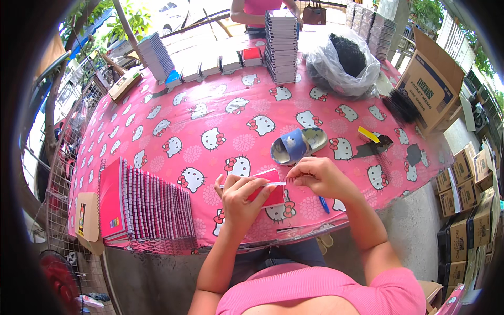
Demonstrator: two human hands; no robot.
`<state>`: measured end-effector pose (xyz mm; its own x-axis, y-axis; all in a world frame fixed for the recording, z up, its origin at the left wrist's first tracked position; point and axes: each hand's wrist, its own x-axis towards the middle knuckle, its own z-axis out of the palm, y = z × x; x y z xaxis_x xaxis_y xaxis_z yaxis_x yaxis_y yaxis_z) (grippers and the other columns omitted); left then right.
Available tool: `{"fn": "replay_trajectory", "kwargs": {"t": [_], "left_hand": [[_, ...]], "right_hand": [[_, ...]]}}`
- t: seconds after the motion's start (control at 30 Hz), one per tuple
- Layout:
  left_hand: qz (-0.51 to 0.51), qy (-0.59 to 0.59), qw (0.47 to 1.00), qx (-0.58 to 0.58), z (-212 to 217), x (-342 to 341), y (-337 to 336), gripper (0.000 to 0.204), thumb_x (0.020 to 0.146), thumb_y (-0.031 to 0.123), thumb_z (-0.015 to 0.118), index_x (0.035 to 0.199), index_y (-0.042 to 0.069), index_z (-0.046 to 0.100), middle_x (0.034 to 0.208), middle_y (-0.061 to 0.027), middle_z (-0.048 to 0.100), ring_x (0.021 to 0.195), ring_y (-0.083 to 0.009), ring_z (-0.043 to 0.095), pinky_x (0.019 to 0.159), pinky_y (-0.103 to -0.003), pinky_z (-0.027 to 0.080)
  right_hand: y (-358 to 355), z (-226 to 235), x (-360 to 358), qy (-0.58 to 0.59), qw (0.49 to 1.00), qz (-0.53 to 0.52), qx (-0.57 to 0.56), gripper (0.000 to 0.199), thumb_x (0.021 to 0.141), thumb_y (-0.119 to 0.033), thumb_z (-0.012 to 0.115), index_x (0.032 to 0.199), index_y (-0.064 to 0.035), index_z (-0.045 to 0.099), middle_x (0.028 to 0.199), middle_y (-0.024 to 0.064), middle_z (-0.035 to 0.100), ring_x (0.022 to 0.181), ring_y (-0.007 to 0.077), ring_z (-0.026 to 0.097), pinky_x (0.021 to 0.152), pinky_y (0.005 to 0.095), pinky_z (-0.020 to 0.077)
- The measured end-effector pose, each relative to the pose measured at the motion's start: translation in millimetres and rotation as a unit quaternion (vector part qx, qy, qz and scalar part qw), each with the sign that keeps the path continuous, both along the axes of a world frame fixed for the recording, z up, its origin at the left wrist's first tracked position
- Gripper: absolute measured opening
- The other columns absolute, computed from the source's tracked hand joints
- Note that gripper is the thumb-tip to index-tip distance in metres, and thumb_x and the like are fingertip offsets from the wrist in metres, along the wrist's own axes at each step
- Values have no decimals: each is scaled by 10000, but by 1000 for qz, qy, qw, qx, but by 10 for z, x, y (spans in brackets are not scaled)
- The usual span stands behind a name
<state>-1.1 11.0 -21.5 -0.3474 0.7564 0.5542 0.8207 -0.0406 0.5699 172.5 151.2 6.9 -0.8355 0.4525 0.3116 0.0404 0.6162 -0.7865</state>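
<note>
My left hand (240, 195) grips a small red-covered notebook (275, 196) just above the table, its pale page edge turned up toward me. Thumb and fingers press the notebook from both sides. At the right end of that edge, my right hand (314, 177) is closed in a pinch. Whatever lies between its fingertips is too small to make out. Just beyond the hands is a blue child's slipper (292, 147). A blue pen (324, 205) rests on the table below my right wrist. Many red spiral notebooks (149, 205) stand in a leaning row to my left.
A pink patterned cloth (210, 118) covers the table. Farther off are a tall notebook stack (281, 47), a plastic bag (344, 65) of black coils and an open carton (430, 79). Loose black coils (401, 106) and a yellow object (368, 134) lie right. Another person (254, 13) stands opposite.
</note>
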Motion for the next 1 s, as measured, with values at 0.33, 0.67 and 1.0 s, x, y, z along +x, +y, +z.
{"fn": "replay_trajectory", "kwargs": {"t": [0.33, 0.67, 1.0], "left_hand": [[5, 5, 1000, -3, 1, 12, -3, 159, 761, 323, 758, 803, 172, 734, 816, 42, 702, 807, -144, 562, 995, -479, 232], [8, 21, 1000, -1, 0, 19, -15, 172, 703, 223, 797, 836, 146, 718, 805, 33, 690, 806, -154, 566, 970, -431, 275], [-15, 21, 1000, 11, -64, -39, -97, 220, 690, 249, 806, 867, 161, 709, 831, 28, 689, 836, -159, 580, 949, -432, 289]], "right_hand": [[30, -4, -5, -44, 995, 30, -79, 143, 818, -35, 674, 959, -51, 660, 837, 64, 627, 761, 159, 615, 655, 301, 486], [-316, -39, -104, -44, 981, -78, 170, 242, 838, -264, 687, 956, -76, 590, 869, 74, 580, 752, 280, 621, 604, 376, 496], [417, 19, -45, -90, 958, -128, 241, 336, 766, -204, 729, 1036, -33, 627, 903, 145, 659, 823, 300, 645, 758, 385, 521]]}}
